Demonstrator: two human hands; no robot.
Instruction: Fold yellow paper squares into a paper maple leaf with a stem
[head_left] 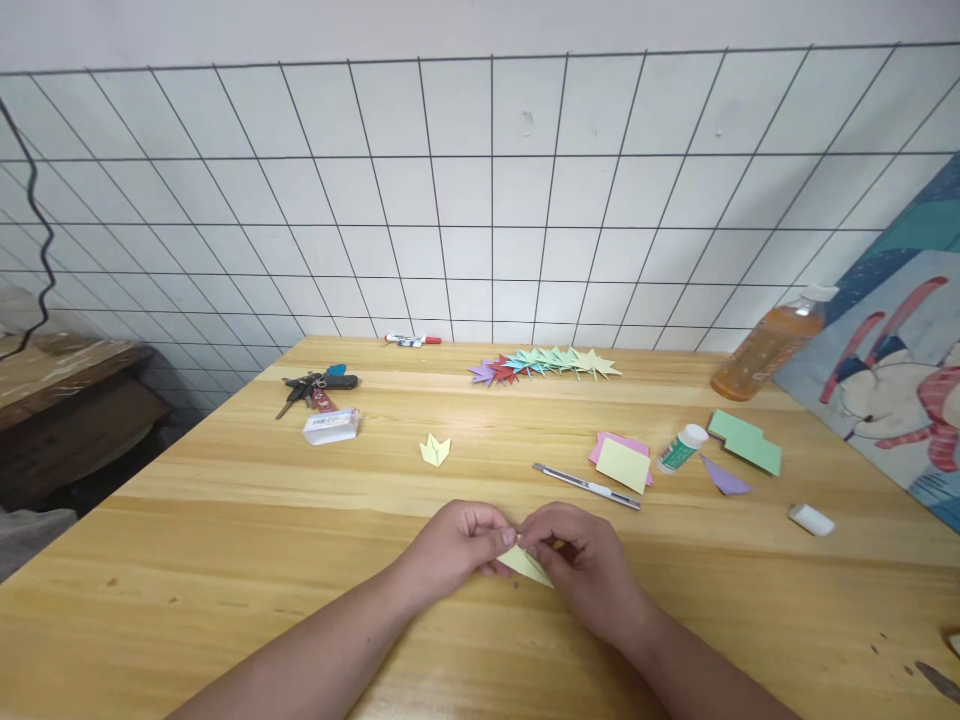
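A piece of pale yellow folded paper point(527, 567) is pinched between both hands near the front middle of the table. My left hand point(469, 540) grips its left end with thumb and fingers closed. My right hand point(581, 560) pinches its upper edge, the fingertips close to those of the left hand. Part of the paper is hidden under the right hand. Beyond the left hand lies a small folded yellow paper piece point(435, 450) with pointed tips. A utility knife point(587, 486) rests beyond the right hand.
Yellow and pink paper sheets point(624, 465), a glue stick point(682, 449), green sheets point(745, 443), a purple paper triangle point(724, 476) and an eraser point(811, 519) lie right. Behind are a colourful folded-paper chain point(547, 364), markers point(412, 340) and a bottle point(774, 343). Keys point(315, 388) and a small box point(331, 427) lie left.
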